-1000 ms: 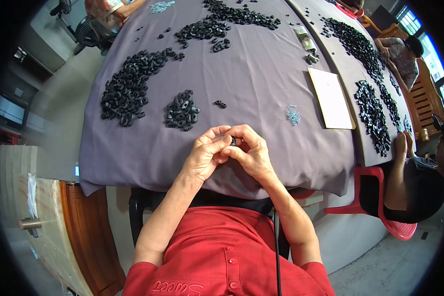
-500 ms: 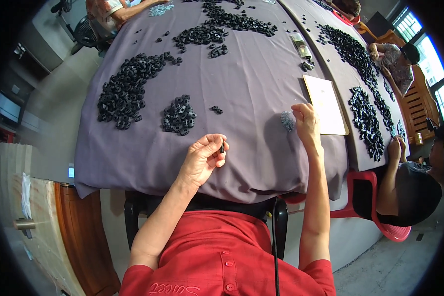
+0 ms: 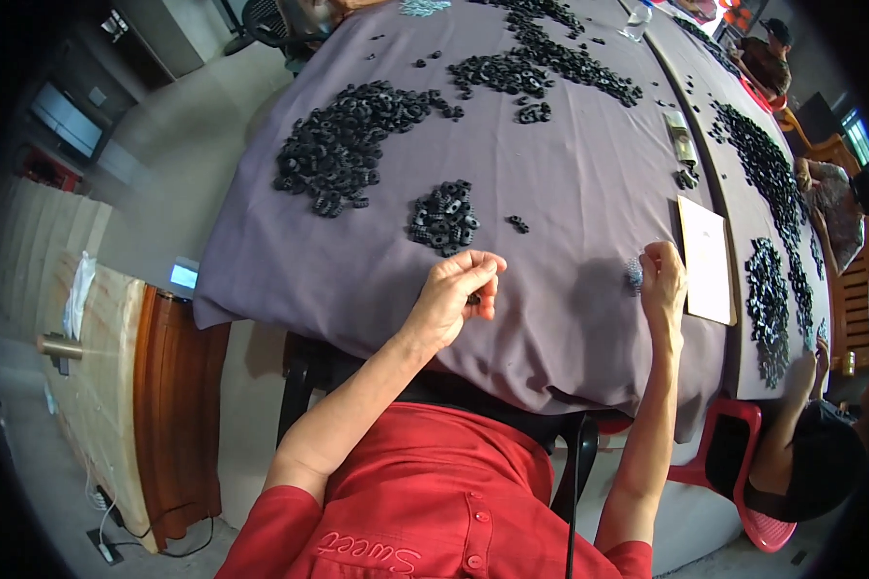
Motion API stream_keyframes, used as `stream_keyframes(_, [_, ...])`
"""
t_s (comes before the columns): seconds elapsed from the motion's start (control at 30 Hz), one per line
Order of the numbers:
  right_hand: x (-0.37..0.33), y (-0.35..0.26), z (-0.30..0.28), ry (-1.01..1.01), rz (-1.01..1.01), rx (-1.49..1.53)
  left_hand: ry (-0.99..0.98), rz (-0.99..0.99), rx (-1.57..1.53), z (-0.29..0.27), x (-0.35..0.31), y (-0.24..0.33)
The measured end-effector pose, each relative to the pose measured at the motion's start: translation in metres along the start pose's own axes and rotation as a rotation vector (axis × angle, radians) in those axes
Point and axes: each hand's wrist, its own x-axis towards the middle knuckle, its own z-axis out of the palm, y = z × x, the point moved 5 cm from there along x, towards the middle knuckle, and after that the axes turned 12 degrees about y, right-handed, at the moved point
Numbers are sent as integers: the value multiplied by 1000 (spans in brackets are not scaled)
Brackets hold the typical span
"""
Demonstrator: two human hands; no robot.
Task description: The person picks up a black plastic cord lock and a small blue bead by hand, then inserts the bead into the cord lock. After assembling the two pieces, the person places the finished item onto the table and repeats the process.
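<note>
My left hand (image 3: 446,297) is closed, thumb against fingers, over the near part of the cloth-covered table. A small black ring-like part (image 3: 473,300) shows between its fingers, mostly hidden. Just beyond that hand lies a small heap of ridged black parts (image 3: 444,216). To the right of the heap, a few loose black parts (image 3: 518,224) lie together. My right hand (image 3: 664,288) is pinched at the edge of a little pile of fine blue-grey pieces (image 3: 633,276); what its fingertips hold is too small to make out.
A larger black heap (image 3: 343,145) spreads at the left, with more at the far side. Right of my right hand lies a pale flat board (image 3: 707,259), and beyond it a small packet (image 3: 681,138). Another person's arm (image 3: 792,415) reaches onto the adjoining table at right.
The whole view has swung, so the table sits further right. My left hand is nearer the small black heap, its part more covered. My right hand stays by the blue-grey pile.
</note>
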Motion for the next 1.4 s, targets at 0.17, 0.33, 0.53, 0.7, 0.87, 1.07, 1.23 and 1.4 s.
stream_keyframes(0.17, [-32, -70, 21, -106, 158, 361, 171, 383, 418, -14, 14, 41])
stream_keyframes(0.33, [-55, -105, 40, -213, 281, 505, 373, 695, 772, -39, 18, 71])
stream_keyframes(0.53, [-66, -111, 52, -183, 248, 517, 375, 907, 1191, -9, 31, 70])
stream_keyframes(0.7, [-68, -111, 52, -192, 269, 535, 337, 868, 1494, 4, 43, 58])
stream_keyframes(0.87, [-68, -110, 52, -187, 250, 556, 342, 856, 1464, 12, 42, 57])
stream_keyframes(1.07, [-66, -111, 51, -160, 194, 577, 226, 832, 832, 11, 29, 42])
stream_keyframes(1.23, [-71, -102, 52, -157, 332, 656, 125, 308, 380, 23, 8, 5])
stream_keyframes(1.4, [-75, -94, 58, -188, 455, 719, 159, 225, 299, 18, 13, -7])
